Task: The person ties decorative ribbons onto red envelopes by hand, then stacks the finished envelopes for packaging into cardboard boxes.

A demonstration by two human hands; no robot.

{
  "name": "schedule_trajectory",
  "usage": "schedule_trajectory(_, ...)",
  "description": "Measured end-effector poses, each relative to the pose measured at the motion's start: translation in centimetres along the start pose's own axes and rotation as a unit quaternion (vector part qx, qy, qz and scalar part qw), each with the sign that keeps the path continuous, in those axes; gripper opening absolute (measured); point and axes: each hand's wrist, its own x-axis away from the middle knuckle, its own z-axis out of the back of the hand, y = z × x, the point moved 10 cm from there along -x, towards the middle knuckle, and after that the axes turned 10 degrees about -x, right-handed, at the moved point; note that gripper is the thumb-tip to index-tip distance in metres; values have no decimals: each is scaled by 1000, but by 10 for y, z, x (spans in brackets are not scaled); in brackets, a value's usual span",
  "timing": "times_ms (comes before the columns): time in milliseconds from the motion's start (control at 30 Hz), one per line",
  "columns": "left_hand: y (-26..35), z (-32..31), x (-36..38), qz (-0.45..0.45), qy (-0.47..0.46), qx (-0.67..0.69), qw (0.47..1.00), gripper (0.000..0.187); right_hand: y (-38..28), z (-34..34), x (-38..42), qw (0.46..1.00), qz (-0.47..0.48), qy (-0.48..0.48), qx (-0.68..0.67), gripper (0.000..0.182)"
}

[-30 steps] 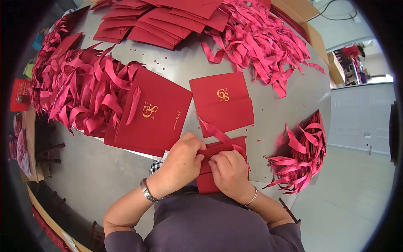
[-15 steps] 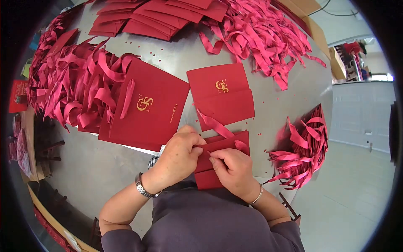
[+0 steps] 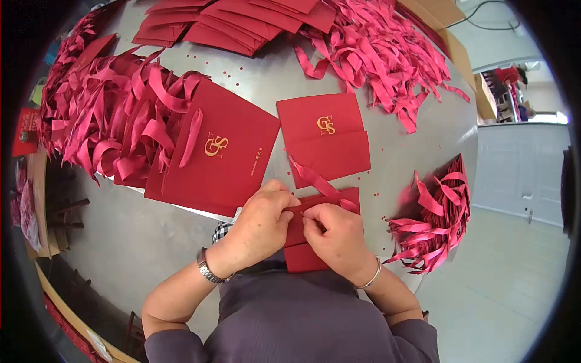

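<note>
A small red paper bag [image 3: 305,258] lies at the table's front edge, close to my body. My left hand [image 3: 261,219], with a metal watch on its wrist, grips the bag's upper left edge between bent fingers. Over the bag's middle, my right hand [image 3: 336,233] is closed in a pinch; what sits between its fingertips is too small to make out. A pink ribbon [image 3: 318,180] runs from the bag onto another red bag [image 3: 327,136] with a gold logo just beyond. Left of it lies a larger red bag [image 3: 221,145] with a ribbon handle.
Ribboned bags [image 3: 103,115] crowd the left side. Red bags [image 3: 236,24] and a heap of pink ribbons [image 3: 378,57] lie at the back. More ribboned bags [image 3: 439,215] stand at the right edge. Small red dots are scattered on the metal table [image 3: 242,85].
My right hand has turned slightly, its fingers curled closer together over the bag. My left hand still holds the bag's edge. The view has shifted a little.
</note>
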Motion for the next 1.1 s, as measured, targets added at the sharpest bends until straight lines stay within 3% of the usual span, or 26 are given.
schedule_trajectory(33, 0, 1, 0, -5, 7, -3, 1000, 17, -1, -1, 0, 1000, 1, 0, 2, 7)
schedule_trajectory(100, 0, 0, 0, -4, 10, -5, 1000, 16, -17, -12, 4, 984, 85, -25, 156, 7)
schedule_trajectory(233, 1, 2, 1, -23, 35, -15, 999, 14, -15, -15, 0, 982, 81, -21, 167, 7)
schedule_trajectory(300, 2, 3, 1, -30, 40, -16, 999, 14, 25, -8, -4, 989, -118, -10, -91, 7)
schedule_trajectory(467, 2, 5, 1, -30, 45, -15, 998, 13, 16, -8, -3, 998, -66, -3, -7, 10)
schedule_trajectory(567, 2, 6, 2, -38, 46, -17, 998, 13, 56, -17, 3, 939, -250, -29, -235, 17)
schedule_trajectory(700, 2, 5, 2, -37, 48, -8, 998, 14, 50, -18, 2, 938, -246, -32, -241, 23)
schedule_trajectory(767, 2, 4, 2, -39, 49, -9, 998, 14, 21, -15, -5, 988, -128, -43, -81, 24)
schedule_trajectory(833, 4, 6, 4, -50, 64, -20, 997, 14, 27, -15, -4, 988, -125, -41, -82, 28)
schedule_trajectory(933, 4, 7, 7, -53, 62, -7, 997, 14, 55, -25, 0, 881, -324, -108, -329, 38)
schedule_trajectory(1100, -2, 6, 5, -16, 51, 23, 998, 13, 45, -22, 2, 902, -275, -108, -315, 33)
